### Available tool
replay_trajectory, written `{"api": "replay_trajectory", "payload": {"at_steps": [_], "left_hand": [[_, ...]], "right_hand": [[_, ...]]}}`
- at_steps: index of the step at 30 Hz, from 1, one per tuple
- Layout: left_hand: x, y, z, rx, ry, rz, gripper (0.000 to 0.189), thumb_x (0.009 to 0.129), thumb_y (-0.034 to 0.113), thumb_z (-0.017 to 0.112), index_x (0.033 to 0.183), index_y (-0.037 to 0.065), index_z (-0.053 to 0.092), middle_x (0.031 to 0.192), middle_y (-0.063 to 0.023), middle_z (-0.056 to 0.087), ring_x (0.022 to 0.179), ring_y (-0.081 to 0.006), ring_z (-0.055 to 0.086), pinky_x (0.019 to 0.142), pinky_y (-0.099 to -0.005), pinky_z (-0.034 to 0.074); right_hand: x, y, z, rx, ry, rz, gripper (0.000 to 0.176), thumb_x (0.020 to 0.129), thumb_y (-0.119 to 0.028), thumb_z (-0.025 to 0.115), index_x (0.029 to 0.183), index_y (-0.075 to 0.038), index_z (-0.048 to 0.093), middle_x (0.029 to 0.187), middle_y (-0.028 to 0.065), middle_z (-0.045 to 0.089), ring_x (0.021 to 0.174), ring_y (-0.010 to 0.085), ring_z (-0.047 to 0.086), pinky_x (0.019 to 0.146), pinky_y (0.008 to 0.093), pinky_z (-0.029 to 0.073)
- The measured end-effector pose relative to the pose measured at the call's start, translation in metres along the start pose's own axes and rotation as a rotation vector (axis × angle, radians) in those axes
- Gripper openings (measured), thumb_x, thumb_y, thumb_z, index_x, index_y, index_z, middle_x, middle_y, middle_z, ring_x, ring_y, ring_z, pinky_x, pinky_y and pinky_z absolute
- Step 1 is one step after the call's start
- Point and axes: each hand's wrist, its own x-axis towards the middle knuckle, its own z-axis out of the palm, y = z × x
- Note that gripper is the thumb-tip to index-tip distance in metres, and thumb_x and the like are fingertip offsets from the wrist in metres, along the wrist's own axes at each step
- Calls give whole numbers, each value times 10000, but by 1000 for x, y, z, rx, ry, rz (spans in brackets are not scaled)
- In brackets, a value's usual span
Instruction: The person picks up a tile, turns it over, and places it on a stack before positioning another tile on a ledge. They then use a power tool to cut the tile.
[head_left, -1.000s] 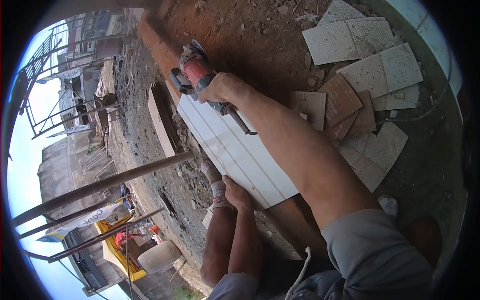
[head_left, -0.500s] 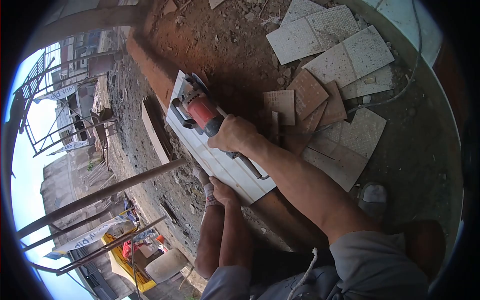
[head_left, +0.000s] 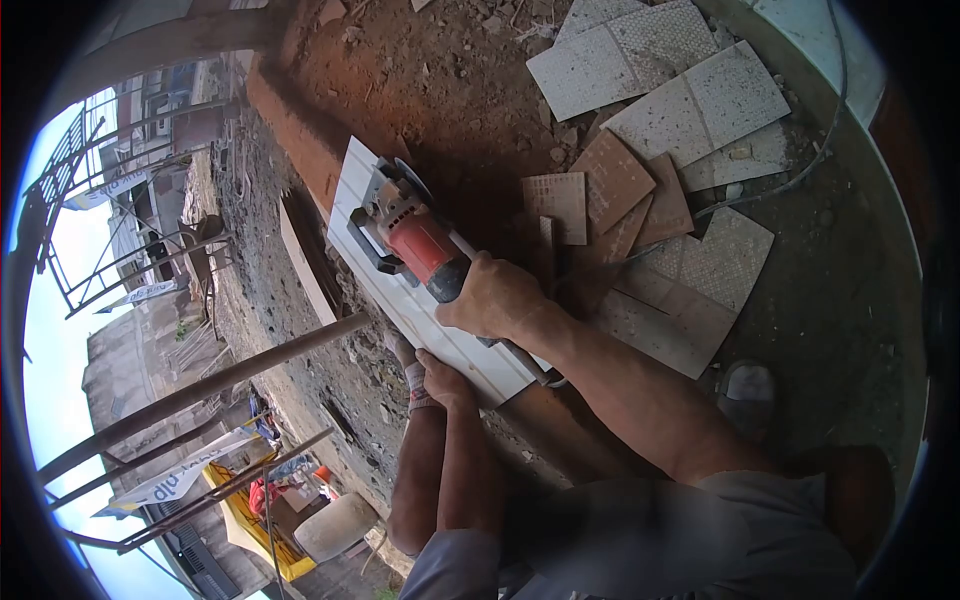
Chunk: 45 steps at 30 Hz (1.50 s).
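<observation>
My right hand (head_left: 495,298) is wrapped around the dark rear grip of a red handheld tile saw (head_left: 420,245). The saw rests on a long pale tile (head_left: 440,340), its disc partly visible at the tile's far right edge. My left hand (head_left: 442,380) grips the tile's near left edge, fingers closed on it; its thumb side lies by the tile face. Close beside that hand is a foot in a knitted sock (head_left: 417,385). The underside of the tile and the saw's contact with it are mostly hidden.
Patterned grey tiles (head_left: 700,100) and brown tile pieces (head_left: 612,185) lie on the dirt to the right. A cable (head_left: 800,180) runs past them. A metal pole (head_left: 210,385) crosses the left side. My other foot (head_left: 748,390) is at the right.
The saw and my right hand have moved back along the tile, toward me and slightly right. My left hand stays on the tile's edge.
</observation>
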Motion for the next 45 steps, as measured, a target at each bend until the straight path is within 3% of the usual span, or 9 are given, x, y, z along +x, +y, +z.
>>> {"api": "replay_trajectory", "payload": {"at_steps": [8, 19, 23, 30, 35, 38, 40, 43, 45], "left_hand": [[-8, -10, -6, 200, 42, 202, 738, 964, 568, 352, 1083, -109, 620, 1030, -248, 663, 954, -352, 635, 837, -410, 484], [-60, -19, -5, 127, 56, 59, 749, 970, 575, 346, 1096, -111, 620, 1004, -202, 674, 904, -294, 641, 809, -372, 487], [-36, -24, -2, -98, 36, -72, 755, 972, 574, 344, 1101, -115, 622, 1003, -186, 681, 898, -280, 649, 786, -369, 495], [76, -72, -3, 92, -11, 98, 741, 981, 563, 318, 1226, -99, 543, 1102, -172, 655, 1007, -269, 639, 834, -338, 515], [48, -32, 0, 75, -7, 151, 737, 987, 550, 315, 1197, -115, 553, 1093, -173, 658, 995, -280, 641, 822, -341, 514], [38, -19, 0, 173, 27, -11, 730, 986, 546, 321, 1204, -113, 547, 1103, -175, 657, 986, -283, 645, 814, -337, 513], [55, -43, 0, 758, 127, 343, 730, 984, 549, 326, 1209, -110, 543, 1094, -179, 661, 977, -280, 650, 812, -335, 514], [78, -65, 0, 218, 70, 198, 724, 984, 546, 328, 1217, -106, 538, 1089, -177, 663, 977, -277, 650, 810, -341, 517], [83, -67, -1, 199, 57, 218, 730, 982, 549, 329, 1214, -111, 538, 1091, -178, 662, 977, -277, 650, 810, -341, 518]], "right_hand": [[-2, 4, 4, 25, 51, -32, 654, 689, -312, 646, 1144, 128, 480, 1039, 286, 641, 983, 362, 662, 877, 374, 525], [1, 6, 9, 76, 74, -64, 683, 657, -339, 667, 1116, 142, 508, 1014, 310, 638, 986, 382, 651, 884, 391, 522], [13, -1, 9, 73, 86, -57, 703, 649, -333, 670, 1141, 142, 506, 1022, 300, 642, 988, 385, 651, 886, 390, 522], [58, -34, 9, 50, 17, -75, 736, 650, -346, 678, 1180, 132, 498, 1119, 285, 620, 1047, 363, 635, 908, 372, 510], [67, -42, 6, 50, -44, -68, 752, 648, -356, 687, 1196, 123, 495, 1140, 275, 617, 1057, 346, 636, 915, 360, 505], [68, -42, 5, 49, -62, -88, 754, 651, -360, 686, 1209, 110, 496, 1143, 265, 621, 1062, 331, 637, 921, 358, 501], [64, -42, 3, 35, -11, -76, 744, 650, -357, 684, 1207, 103, 505, 1131, 262, 629, 1058, 325, 640, 920, 352, 502], [62, -39, 6, 33, 4, -59, 726, 650, -358, 680, 1191, 100, 521, 1113, 262, 636, 1050, 328, 643, 920, 349, 502], [57, -34, 4, 43, -27, -53, 727, 649, -361, 682, 1188, 101, 522, 1112, 261, 637, 1050, 327, 643, 920, 349, 503]]}}
